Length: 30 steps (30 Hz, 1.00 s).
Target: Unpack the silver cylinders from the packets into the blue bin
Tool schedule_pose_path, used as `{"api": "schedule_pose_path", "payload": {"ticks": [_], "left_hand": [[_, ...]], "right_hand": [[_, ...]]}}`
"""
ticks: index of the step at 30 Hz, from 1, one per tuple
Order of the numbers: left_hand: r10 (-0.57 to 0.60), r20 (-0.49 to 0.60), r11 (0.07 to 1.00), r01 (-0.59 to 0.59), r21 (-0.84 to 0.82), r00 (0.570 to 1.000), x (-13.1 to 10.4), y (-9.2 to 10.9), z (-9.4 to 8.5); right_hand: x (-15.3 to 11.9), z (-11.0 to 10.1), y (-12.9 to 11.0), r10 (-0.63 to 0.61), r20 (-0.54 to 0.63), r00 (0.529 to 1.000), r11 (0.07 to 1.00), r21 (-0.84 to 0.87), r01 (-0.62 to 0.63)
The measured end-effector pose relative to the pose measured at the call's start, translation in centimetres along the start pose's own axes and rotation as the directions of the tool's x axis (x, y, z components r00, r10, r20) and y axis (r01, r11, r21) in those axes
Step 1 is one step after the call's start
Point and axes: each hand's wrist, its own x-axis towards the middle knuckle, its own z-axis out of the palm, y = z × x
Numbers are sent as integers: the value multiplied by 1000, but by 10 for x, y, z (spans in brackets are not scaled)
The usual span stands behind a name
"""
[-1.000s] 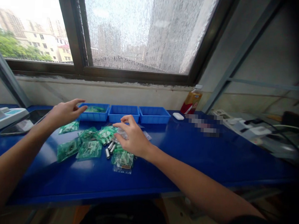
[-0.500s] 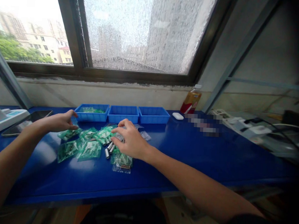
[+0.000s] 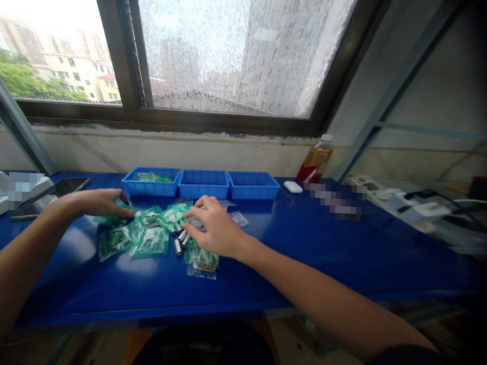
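My left hand (image 3: 103,201) is open over the left end of a loose pile of green plastic bags (image 3: 150,239), thumb and fingers apart, just above or touching a bag beneath it. My right hand (image 3: 218,229) hovers at the pile's right side, fingers bent and spread, with nothing visible in its grasp. Below its fingertips lie several short metallic cylinders (image 3: 178,247). A clear bag (image 3: 202,265) with copper-coloured pieces inside lies in front of that hand. Part of the pile is hidden by my right hand.
Three blue bins stand in a row behind the pile; the left bin (image 3: 150,187) holds green bags, beside the middle bin (image 3: 203,191) and right bin (image 3: 253,193). A white case (image 3: 293,187) and bottle (image 3: 316,162) stand farther right. A tablet-like device (image 3: 69,185) lies left.
My left hand has lowered from near the left bin onto the green bags, its fingers reaching further right. My right hand stays nearly in place. The whole view has shifted slightly.
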Motion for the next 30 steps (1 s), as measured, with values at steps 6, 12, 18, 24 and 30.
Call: {"api": "schedule_pose_path", "payload": {"ticks": [6, 12, 18, 24, 30], "left_hand": [[186, -119, 983, -184, 25, 975, -3, 11, -11], [302, -503, 949, -304, 79, 810, -16, 42, -7], [538, -656, 740, -670, 67, 529, -30, 81, 20], [743, -512, 585, -790, 183, 431, -31, 90, 37], [711, -486, 628, -770, 114, 508, -35, 95, 36]], "right_hand": [[0, -2, -1, -3, -10, 1000, 1000, 1, 3], [1, -6, -9, -58, -4, 998, 997, 48, 58], [7, -10, -8, 203, -1, 979, 905, 381, -188], [13, -10, -2, 454, 32, 890, 596, 732, -331], [14, -5, 1, 492, -27, 870, 627, 705, -332]]}}
